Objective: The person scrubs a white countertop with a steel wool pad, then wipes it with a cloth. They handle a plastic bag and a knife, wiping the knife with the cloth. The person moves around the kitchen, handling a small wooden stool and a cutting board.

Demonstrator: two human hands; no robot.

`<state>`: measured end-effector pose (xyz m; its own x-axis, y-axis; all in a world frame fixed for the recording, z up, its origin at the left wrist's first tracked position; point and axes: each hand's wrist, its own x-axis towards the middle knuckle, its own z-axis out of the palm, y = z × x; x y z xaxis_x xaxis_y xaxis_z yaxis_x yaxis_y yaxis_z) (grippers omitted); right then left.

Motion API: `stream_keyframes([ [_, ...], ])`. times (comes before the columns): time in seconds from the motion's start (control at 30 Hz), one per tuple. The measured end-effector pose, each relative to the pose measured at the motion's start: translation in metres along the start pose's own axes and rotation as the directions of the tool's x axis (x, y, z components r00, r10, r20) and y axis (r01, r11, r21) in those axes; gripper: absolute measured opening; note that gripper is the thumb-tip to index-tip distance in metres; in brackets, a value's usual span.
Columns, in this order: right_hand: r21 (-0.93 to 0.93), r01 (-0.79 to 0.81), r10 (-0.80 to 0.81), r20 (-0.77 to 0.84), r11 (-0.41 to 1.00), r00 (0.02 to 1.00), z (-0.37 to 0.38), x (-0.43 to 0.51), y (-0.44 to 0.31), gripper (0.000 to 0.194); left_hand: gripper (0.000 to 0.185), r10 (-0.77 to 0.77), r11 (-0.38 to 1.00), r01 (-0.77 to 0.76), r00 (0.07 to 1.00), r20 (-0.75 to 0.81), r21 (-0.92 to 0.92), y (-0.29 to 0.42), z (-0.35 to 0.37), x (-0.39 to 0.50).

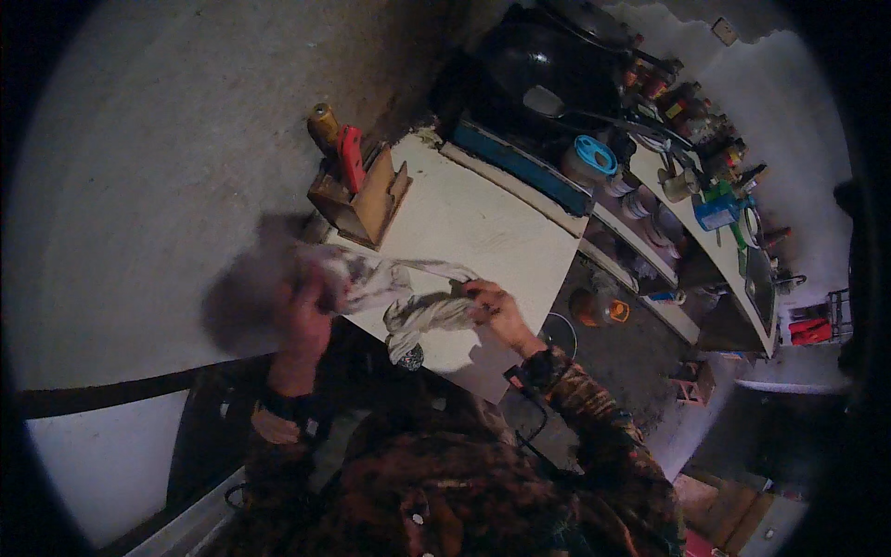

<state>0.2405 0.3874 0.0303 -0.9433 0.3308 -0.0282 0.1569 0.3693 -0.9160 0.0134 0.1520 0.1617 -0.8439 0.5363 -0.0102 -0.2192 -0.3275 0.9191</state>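
My left hand [306, 299], blurred by motion, is at the left edge of the white countertop [487, 223], gripping one end of a light cloth [369, 278] with dark stains. My right hand [498, 310] holds the other part of the cloth between its fingers, near the counter's front edge. A twisted, greyish stretch of cloth [431, 313] hangs between the hands and droops towards the front edge. Beside its lower end lies a round scouring pad of metal mesh [409, 356].
A wooden box [365, 202] with a red-handled item [351, 159] and a can [322, 125] stands at the back left. A black wok [536, 63] with a spatula [546, 102], a blue-lidded jar [595, 155] and shelves of bowls [633, 205] are to the right.
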Motion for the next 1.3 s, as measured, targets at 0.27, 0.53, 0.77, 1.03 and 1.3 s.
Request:
stream_keyframes([
  [0.27, 0.978, 0.085, 0.301, -0.141, 0.19, 0.943, -0.098, -0.003, -0.023, 0.017, 0.027, 0.149, 0.983, -0.16, 0.981, -0.121, -0.093, 0.035, 0.009, 0.017],
  [0.53, 0.972, 0.192, 0.403, -0.231, 0.135, 0.885, -0.116, 0.008, -0.024, 0.028, 0.074, 0.151, 0.327, -0.331, 0.943, 0.297, 0.885, -0.093, 0.023, -0.011],
  [0.77, 0.95, 0.186, 0.285, -0.257, 0.252, 0.923, -0.138, -0.001, -0.049, 0.028, 0.057, -0.255, -0.02, -0.506, 0.837, 0.484, 0.863, -0.162, 0.035, -0.069],
  [1.03, 0.818, 0.167, 0.231, -0.342, 0.55, 0.911, -0.186, -0.005, -0.089, 0.029, 0.047, 0.222, 0.221, -0.321, 0.936, 0.273, 0.921, -0.163, 0.015, -0.028],
  [1.3, 0.594, 0.438, 0.327, -0.773, 0.675, 0.544, -0.307, -0.097, -0.03, 0.037, 0.031, 0.02, -0.133, -0.125, 0.991, 0.129, 0.983, -0.178, -0.005, 0.01],
])
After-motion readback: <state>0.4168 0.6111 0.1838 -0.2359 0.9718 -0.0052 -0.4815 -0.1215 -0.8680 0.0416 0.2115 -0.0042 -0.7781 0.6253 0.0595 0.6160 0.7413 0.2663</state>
